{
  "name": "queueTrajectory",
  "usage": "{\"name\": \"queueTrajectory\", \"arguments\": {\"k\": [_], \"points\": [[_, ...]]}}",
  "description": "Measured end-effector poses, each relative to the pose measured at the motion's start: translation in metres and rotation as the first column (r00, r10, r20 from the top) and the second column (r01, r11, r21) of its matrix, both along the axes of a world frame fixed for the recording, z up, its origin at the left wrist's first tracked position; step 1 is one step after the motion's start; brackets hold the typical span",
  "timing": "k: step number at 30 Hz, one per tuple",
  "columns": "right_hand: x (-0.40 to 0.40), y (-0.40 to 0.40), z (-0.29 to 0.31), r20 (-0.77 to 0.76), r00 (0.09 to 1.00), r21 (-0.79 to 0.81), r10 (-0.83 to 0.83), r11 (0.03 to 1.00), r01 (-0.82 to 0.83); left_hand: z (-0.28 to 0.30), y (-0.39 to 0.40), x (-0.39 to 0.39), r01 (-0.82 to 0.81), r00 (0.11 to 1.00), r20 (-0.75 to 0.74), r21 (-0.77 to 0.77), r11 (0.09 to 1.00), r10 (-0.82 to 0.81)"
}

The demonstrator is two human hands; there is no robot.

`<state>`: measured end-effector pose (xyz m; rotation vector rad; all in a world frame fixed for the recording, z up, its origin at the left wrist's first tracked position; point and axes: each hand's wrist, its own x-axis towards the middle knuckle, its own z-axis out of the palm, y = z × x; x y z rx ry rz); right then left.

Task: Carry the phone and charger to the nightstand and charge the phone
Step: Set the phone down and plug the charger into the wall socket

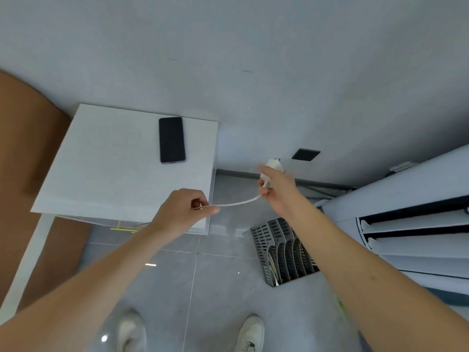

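A black phone (pixel 171 140) lies screen up near the back right corner of the white nightstand (pixel 106 174). My right hand (pixel 276 189) holds the white charger plug (pixel 273 166) in the air to the right of the nightstand, its prongs pointing toward the wall. A white cable (pixel 237 204) runs from the plug to my left hand (pixel 182 212), which pinches the cable's free end just over the nightstand's front right corner. A dark wall socket (pixel 305 154) sits low on the wall, a little beyond and right of the plug.
A grey slotted file rack (pixel 284 252) stands on the tiled floor under my right forearm. A white air conditioner unit (pixel 418 224) fills the right side. A brown bed edge (pixel 28 148) is at the left. My white shoes (pixel 250 334) show at the bottom.
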<state>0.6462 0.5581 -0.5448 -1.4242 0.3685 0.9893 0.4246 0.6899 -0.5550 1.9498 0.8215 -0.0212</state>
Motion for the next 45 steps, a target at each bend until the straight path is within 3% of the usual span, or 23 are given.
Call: {"name": "queueTrajectory", "arguments": {"k": [4, 13, 20, 29, 34, 38, 45], "points": [[0.021, -0.028, -0.017, 0.213, 0.969, -0.202, 0.125, 0.976, -0.082, -0.010, 0.015, -0.016, -0.003, 1.000, -0.016, 0.104, 0.995, 0.005], [0.050, -0.056, -0.098, 0.466, 0.867, -0.350, 0.179, 0.937, -0.006, -0.063, 0.070, -0.001, -0.083, 0.988, 0.139, 0.135, 0.987, 0.064], [0.083, -0.066, -0.160, 0.590, 0.793, -0.371, 0.151, 0.923, 0.100, -0.097, 0.080, 0.043, -0.036, 0.921, 0.390, 0.140, 0.989, -0.022], [0.140, -0.075, -0.225, 0.681, 0.715, -0.378, 0.158, 0.912, 0.158, -0.131, 0.080, 0.093, -0.076, 0.850, 0.526, 0.177, 0.981, -0.029], [0.159, -0.060, -0.253, 0.723, 0.669, -0.375, 0.172, 0.911, 0.172, -0.134, 0.076, 0.137, -0.066, 0.841, 0.533, 0.267, 0.961, -0.090], [0.177, -0.053, -0.265, 0.720, 0.670, -0.373, 0.181, 0.915, 0.154, -0.136, 0.071, 0.165, 0.049, 0.879, 0.416, 0.407, 0.912, -0.233], [0.203, -0.050, -0.288, 0.704, 0.689, -0.382, 0.170, 0.909, 0.166, -0.143, 0.077, 0.180, 0.170, 0.905, 0.254, 0.522, 0.836, -0.343]]}}
